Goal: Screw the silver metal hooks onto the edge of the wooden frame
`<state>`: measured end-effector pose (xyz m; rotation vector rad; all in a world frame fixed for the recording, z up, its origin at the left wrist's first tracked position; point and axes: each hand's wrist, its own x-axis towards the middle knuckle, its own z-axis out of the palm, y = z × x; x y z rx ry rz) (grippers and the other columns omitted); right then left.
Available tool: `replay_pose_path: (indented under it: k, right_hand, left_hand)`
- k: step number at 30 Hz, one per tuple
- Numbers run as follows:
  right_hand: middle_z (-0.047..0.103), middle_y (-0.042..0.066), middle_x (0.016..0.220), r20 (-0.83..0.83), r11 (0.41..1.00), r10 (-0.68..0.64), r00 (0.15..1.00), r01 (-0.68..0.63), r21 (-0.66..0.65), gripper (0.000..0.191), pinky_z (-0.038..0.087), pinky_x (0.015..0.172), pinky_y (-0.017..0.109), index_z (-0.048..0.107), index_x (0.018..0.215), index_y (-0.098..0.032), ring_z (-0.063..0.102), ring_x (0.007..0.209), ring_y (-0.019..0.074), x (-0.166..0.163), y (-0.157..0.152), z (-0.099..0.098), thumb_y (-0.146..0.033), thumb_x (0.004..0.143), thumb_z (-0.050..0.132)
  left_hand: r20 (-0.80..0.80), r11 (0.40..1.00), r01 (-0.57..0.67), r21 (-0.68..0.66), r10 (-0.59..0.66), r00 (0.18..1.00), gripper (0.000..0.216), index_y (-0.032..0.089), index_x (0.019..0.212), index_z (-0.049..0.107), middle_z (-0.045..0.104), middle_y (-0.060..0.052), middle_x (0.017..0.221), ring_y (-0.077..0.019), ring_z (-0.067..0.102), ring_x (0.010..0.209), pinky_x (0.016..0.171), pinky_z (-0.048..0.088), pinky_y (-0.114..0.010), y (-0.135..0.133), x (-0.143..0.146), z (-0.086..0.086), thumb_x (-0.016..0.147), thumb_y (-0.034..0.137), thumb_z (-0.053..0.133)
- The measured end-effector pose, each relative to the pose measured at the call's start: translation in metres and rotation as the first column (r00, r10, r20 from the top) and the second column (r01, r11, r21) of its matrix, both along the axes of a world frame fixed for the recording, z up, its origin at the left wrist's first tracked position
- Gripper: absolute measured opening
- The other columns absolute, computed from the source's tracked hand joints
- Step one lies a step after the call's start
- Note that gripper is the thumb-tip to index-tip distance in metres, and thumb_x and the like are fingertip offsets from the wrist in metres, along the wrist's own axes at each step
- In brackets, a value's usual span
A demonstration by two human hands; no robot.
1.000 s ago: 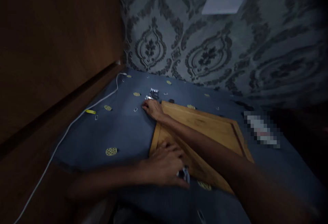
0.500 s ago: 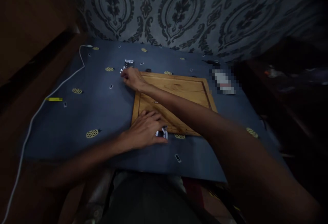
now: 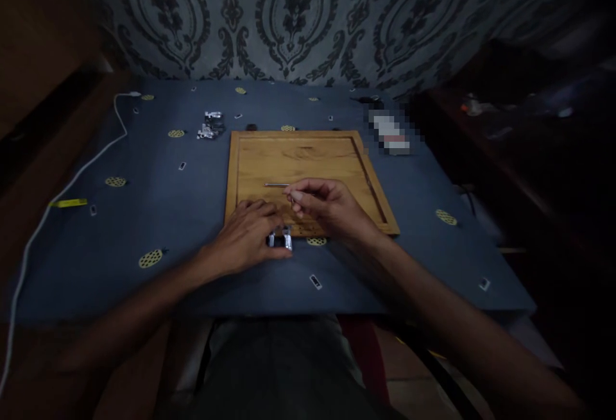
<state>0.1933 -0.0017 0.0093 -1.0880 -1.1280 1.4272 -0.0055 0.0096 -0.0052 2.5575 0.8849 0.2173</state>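
A wooden panel [image 3: 298, 157] with a raised border lies flat on the blue tablecloth. At its near left edge, my left hand [image 3: 248, 231] is closed around a shiny metal hinge [image 3: 287, 238], fingers over the panel and thumb on the near side. Just above the panel my right hand [image 3: 325, 205] pinches thumb and fingertips together; what is between them is too small to make out. A thin metal shaft [image 3: 276, 184] shows on the panel beyond that hand, its right end hidden by the fingers.
More shiny metal hinges [image 3: 210, 126] lie beyond the panel's far left corner. A white cable [image 3: 77, 179] runs down the left side, near a yellow strip [image 3: 68, 202]. A blurred-out pale object [image 3: 391, 133] lies at the right, and a patterned wall [image 3: 289, 16] stands behind the table.
My right hand has come back from the metal hinges at the far left to above the panel, now pinching. My left hand stays on its hinge. The view has shifted to the right.
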Motion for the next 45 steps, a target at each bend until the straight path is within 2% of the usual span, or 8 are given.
replay_pose_path:
  k: [6,12,18,22,29,33,39,45]
  right_hand:
    - [0.071,-0.002,0.073,-0.134,0.991,-0.076,0.988,0.060,-0.120,0.038,0.054,0.057,0.021,0.080,0.077,-0.021,0.060,0.058,0.0075,0.009,-0.023,-0.006,-0.047,0.056,0.098]
    - [0.074,0.000,0.072,-0.165,0.989,-0.114,0.980,0.096,-0.116,0.036,0.054,0.055,0.022,0.081,0.077,-0.021,0.063,0.058,0.0097,0.011,-0.031,-0.021,-0.048,0.059,0.097]
    - [0.074,0.001,0.071,-0.169,0.986,-0.144,0.975,0.127,-0.105,0.035,0.052,0.054,0.023,0.082,0.079,-0.022,0.063,0.058,0.0107,0.015,-0.034,-0.035,-0.047,0.060,0.097]
    - [0.073,0.001,0.068,-0.092,0.989,-0.142,0.986,0.138,-0.046,0.033,0.051,0.053,0.024,0.083,0.087,-0.023,0.062,0.056,0.0111,0.021,-0.036,-0.041,-0.048,0.067,0.093]
    - [0.073,0.001,0.068,-0.019,0.985,-0.172,0.985,0.173,0.028,0.032,0.051,0.053,0.025,0.083,0.089,-0.024,0.063,0.057,0.0124,0.026,-0.041,-0.036,-0.050,0.072,0.090]
    - [0.067,-0.001,0.061,0.010,0.984,-0.178,0.984,0.178,0.032,0.036,0.050,0.052,0.025,0.081,0.086,-0.023,0.058,0.051,0.0112,0.026,-0.043,-0.031,-0.054,0.071,0.090]
    - [0.062,-0.003,0.055,0.008,0.985,-0.159,0.987,0.158,0.064,0.039,0.046,0.047,0.025,0.077,0.082,-0.023,0.053,0.047,0.0103,0.024,-0.043,-0.023,-0.058,0.070,0.090]
    - [0.059,-0.004,0.054,0.034,0.983,-0.166,0.986,0.163,0.087,0.038,0.042,0.044,0.023,0.076,0.081,-0.021,0.049,0.045,0.0089,0.025,-0.042,-0.024,-0.055,0.071,0.090]
  left_hand:
    - [-0.041,1.000,0.012,0.020,-0.012,0.999,0.046,0.021,0.112,0.071,0.067,-0.007,0.113,-0.0285,0.059,0.112,0.101,0.044,-0.046,0.002,0.001,0.004,0.088,0.060,0.073]
    - [-0.049,1.000,0.001,-0.008,-0.001,0.999,0.051,0.020,0.113,0.068,0.068,-0.007,0.113,-0.0293,0.061,0.112,0.101,0.045,-0.045,0.002,0.000,0.009,0.081,0.057,0.082]
    - [-0.036,0.992,-0.009,-0.129,0.005,0.999,0.054,0.019,0.113,0.065,0.068,-0.005,0.105,-0.0256,0.063,0.103,0.092,0.048,-0.038,0.012,-0.013,0.028,0.080,0.058,0.083]
    - [-0.073,0.992,-0.007,-0.126,-0.002,0.997,0.052,0.018,0.115,0.064,0.067,-0.006,0.113,-0.0268,0.062,0.111,0.096,0.048,-0.039,0.008,-0.013,0.037,0.080,0.052,0.085]
    - [-0.119,1.000,-0.012,0.016,0.014,0.993,0.055,0.017,0.119,0.063,0.064,-0.010,0.123,-0.0306,0.057,0.119,0.103,0.046,-0.046,-0.006,0.000,0.028,0.083,0.054,0.082]
    - [-0.080,0.996,-0.039,-0.075,0.033,0.996,0.058,0.020,0.123,0.061,0.065,-0.008,0.124,-0.0289,0.058,0.120,0.103,0.047,-0.044,-0.004,-0.019,0.035,0.081,0.053,0.084]
    - [0.012,0.974,-0.159,-0.164,0.163,0.987,0.061,0.023,0.127,0.061,0.064,-0.006,0.126,-0.0272,0.060,0.119,0.103,0.049,-0.043,-0.005,-0.053,0.043,0.080,0.055,0.084]
    - [0.037,0.985,-0.103,-0.139,0.109,0.993,0.058,0.023,0.124,0.063,0.065,-0.007,0.123,-0.0279,0.060,0.118,0.102,0.050,-0.044,-0.009,-0.035,0.025,0.080,0.054,0.084]
